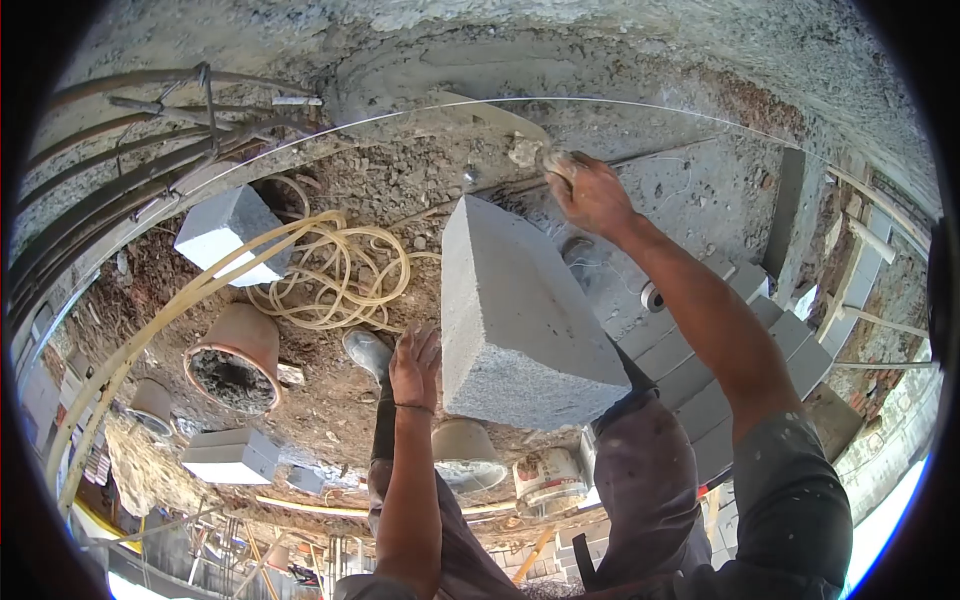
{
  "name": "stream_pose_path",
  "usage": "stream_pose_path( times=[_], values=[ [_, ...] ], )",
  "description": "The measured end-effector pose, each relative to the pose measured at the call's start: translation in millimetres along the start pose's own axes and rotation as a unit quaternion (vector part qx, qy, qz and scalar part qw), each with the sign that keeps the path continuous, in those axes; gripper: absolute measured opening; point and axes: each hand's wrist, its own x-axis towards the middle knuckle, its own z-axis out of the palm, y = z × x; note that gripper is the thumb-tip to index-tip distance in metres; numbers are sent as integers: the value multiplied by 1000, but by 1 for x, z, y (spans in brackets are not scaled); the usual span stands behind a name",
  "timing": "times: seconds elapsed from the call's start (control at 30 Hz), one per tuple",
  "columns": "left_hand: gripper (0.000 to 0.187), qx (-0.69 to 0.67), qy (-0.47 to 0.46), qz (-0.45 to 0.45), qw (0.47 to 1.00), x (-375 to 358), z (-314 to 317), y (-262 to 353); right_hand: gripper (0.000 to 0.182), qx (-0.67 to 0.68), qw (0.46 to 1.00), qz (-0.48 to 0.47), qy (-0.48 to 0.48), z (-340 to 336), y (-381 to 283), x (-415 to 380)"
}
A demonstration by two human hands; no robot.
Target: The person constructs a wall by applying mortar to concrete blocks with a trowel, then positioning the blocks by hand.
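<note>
My right hand (588, 195) reaches up and forward, its fingers closed around the handle of a trowel (500, 115). The trowel's long, pale blade points left, close to the grey mortar-smeared surface, and a lump of mortar (525, 152) shows near the handle. A large grey block (525, 310) stands in the middle of the view, its near face rough and its sides smooth. Beside the block's lower left edge is my left hand (415, 365), fingers stretched out with nothing in them. A taut white string (600, 100) runs across above the block and the trowel.
Coiled yellowish hose (345, 265) lies to the left, near another grey block (235, 235). A bucket of dark material (235, 360) stands below it. Dark steel bars (120, 150) jut in at upper left. Stacked grey blocks (720, 390) lie at right; more buckets (548, 480) stand near my legs.
</note>
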Motion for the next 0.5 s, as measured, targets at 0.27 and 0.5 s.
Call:
stream_pose_path(
  times=[0.27,0.5],
  values=[
    [81,-29,-91,16,995,30,-29,-29,31,-85,991,-65,74,-55,138,-54],
    [80,-24,-78,28,996,33,-27,-34,12,133,989,39,57,-59,149,-103]
  ],
)
